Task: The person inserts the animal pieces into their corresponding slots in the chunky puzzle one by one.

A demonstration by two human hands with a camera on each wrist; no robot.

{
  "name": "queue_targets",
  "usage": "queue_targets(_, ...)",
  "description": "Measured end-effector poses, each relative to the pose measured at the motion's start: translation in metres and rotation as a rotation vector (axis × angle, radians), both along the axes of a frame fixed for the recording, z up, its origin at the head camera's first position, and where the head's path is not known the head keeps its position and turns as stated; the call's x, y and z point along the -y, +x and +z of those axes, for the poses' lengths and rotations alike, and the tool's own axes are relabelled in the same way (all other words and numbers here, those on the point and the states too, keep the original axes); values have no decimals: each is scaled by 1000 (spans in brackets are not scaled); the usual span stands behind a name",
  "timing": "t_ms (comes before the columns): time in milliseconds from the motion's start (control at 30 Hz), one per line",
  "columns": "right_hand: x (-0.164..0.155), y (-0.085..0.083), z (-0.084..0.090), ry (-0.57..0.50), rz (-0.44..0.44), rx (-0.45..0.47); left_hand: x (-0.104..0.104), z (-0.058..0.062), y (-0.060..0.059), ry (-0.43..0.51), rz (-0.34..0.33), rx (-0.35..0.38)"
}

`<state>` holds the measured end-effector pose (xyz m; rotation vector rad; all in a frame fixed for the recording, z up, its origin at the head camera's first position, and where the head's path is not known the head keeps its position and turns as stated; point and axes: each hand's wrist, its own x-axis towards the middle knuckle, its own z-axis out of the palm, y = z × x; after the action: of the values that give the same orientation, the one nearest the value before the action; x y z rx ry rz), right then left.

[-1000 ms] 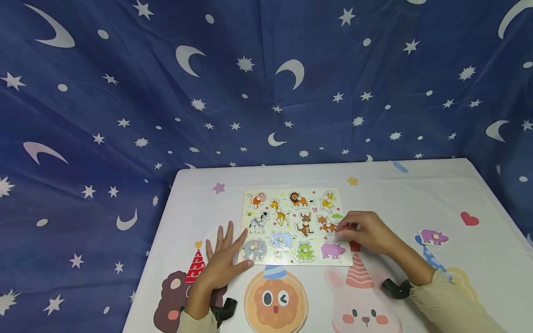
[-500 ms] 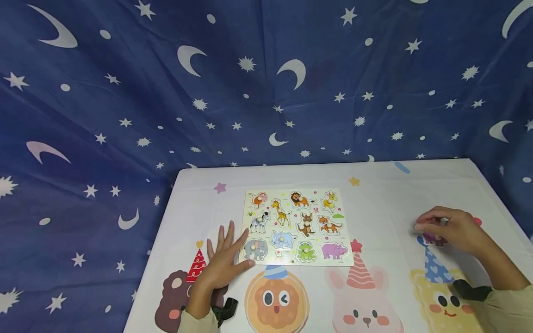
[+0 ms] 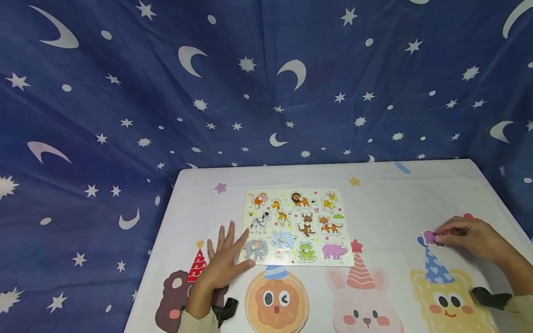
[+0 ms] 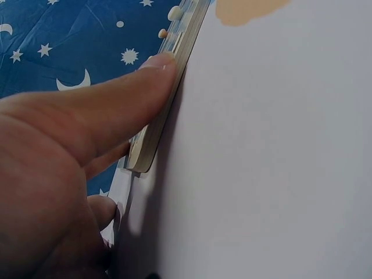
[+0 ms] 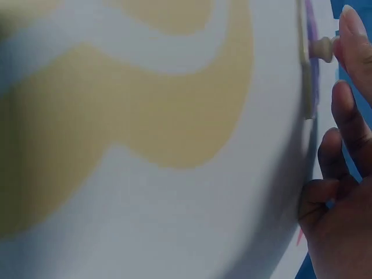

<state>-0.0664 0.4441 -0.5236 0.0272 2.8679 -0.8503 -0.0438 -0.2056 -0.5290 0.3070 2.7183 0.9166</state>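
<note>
A cream wooden puzzle board [image 3: 291, 260] lies on the table, with animal pieces set in it, several bearing round knobs. My left hand [image 3: 225, 263] rests at its lower left corner, fingers spread and straight beside the elephant piece [image 3: 256, 249]. In the left wrist view the thumb [image 4: 133, 96] lies along the board's thick edge [image 4: 145, 152]. Far to the right, my right hand [image 3: 474, 237] pinches the knob [image 5: 321, 50] of a purple hippo piece [image 3: 428, 237] close over the cloth. Its fingertips cover the piece's right part. A flat purple hippo picture [image 3: 333, 251] shows at the board's lower right.
The white tablecloth [image 3: 387, 208] carries printed cartoon figures, including a pink rabbit [image 3: 366, 305] and a yellow biscuit [image 3: 447, 305]. Behind the table hangs a dark blue curtain [image 3: 233, 148] with moons and stars. A black wrist device [image 3: 226, 310] sits at the left wrist.
My right hand has gone from the board's right edge to the loose hippo piece, then drawn slightly down and right, uncovering the piece's left part. The left hand has stayed in place.
</note>
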Motion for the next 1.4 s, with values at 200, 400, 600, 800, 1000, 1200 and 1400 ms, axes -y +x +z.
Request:
queue_targets(200, -5, 2, -5, 28, -24, 51, -1, -1, 0, -5, 2, 2)
queue_targets(400, -5, 3, -10, 24, -35, 26, -1, -2, 0, -8, 5, 0)
queue_targets(600, -1, 4, -12, 45, -39, -31, 0, -1, 1, -8, 1, 12)
queue_targets(800, 2, 3, -9, 103, -39, 12, -1, -2, 0, -2, 2, 13)
queue_targets(1000, 13, 4, -7, 95, 21, -91, -1, -2, 0, -14, 1, 6)
queue_targets(1200, 41, -2, 10, 19, 80, -175, -1, -2, 0, -25, -3, 2)
queue_targets(1400, 87, -9, 22, -50, 153, -219, 0, -1, -1, -31, -13, 8)
